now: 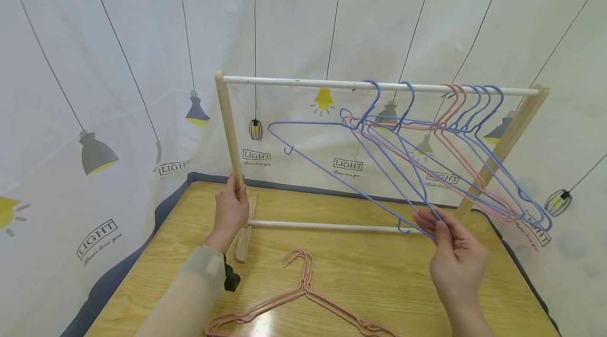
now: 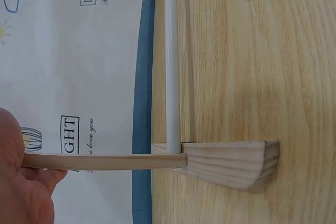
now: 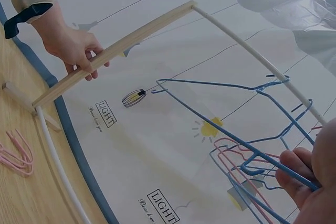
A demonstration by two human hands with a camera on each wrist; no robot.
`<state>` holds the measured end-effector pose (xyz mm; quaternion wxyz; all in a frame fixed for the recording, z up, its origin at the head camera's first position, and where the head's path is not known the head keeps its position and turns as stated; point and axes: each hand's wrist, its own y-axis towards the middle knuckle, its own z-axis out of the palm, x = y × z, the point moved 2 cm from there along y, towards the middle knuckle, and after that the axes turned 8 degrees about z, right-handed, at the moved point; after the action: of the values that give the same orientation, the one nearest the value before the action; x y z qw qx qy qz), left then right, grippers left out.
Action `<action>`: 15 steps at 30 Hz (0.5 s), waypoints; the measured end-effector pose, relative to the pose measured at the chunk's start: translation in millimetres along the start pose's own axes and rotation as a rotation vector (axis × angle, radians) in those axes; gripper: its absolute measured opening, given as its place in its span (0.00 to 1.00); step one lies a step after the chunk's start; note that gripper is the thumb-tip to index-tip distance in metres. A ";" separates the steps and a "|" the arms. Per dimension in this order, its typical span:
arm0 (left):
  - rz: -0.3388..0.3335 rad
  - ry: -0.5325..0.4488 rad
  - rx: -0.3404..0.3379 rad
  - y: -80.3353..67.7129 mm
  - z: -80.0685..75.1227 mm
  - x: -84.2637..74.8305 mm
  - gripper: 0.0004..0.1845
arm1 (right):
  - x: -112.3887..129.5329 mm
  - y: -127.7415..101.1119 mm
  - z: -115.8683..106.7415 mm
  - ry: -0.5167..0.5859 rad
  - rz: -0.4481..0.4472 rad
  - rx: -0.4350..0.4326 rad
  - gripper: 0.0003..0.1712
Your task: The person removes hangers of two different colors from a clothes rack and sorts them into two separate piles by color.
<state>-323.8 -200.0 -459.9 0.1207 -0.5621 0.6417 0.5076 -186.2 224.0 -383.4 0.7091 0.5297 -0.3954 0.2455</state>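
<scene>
My left hand (image 1: 229, 210) grips the left wooden post (image 1: 229, 126) of a small clothes rack, low on the post. In the left wrist view, the fingers and thumb wrap around that post (image 2: 105, 161). My right hand (image 1: 457, 255) pinches the lower right corner of a blue hanger (image 1: 305, 123), whose hook sits over the white top rail (image 1: 294, 82). This hanger is turned at an angle, its other end reaching out to the left. Just right of it hangs a second blue hanger (image 1: 407, 102), apart from a bunch of pink hangers (image 1: 455, 108) and blue hangers (image 1: 498, 100).
Several pink hangers (image 1: 304, 288) lie stacked on the wooden table (image 1: 379, 274) in front of the rack. A white lower bar (image 1: 327, 227) joins the rack's feet (image 1: 245, 237). Behind it hangs a printed curtain (image 1: 294, 21); the right post (image 1: 509, 147) stands beyond the bunched hangers.
</scene>
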 end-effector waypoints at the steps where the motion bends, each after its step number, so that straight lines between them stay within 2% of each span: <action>1: 0.001 0.000 0.001 -0.1 -0.1 0.2 0.19 | 0.5 0.9 0.2 -0.003 -0.002 -0.002 0.14; 7: 0.012 0.008 -0.007 0.1 0.1 1.9 0.18 | 4.0 6.6 1.9 -0.001 -0.010 -0.029 0.14; 15: 0.020 0.006 -0.012 0.6 0.7 2.8 0.18 | 15.9 15.1 1.5 0.054 -0.027 -0.074 0.14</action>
<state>-325.6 -201.2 -461.9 0.1104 -0.5580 0.6445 0.5109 -189.2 226.3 -361.7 0.7419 0.5017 -0.3775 0.2352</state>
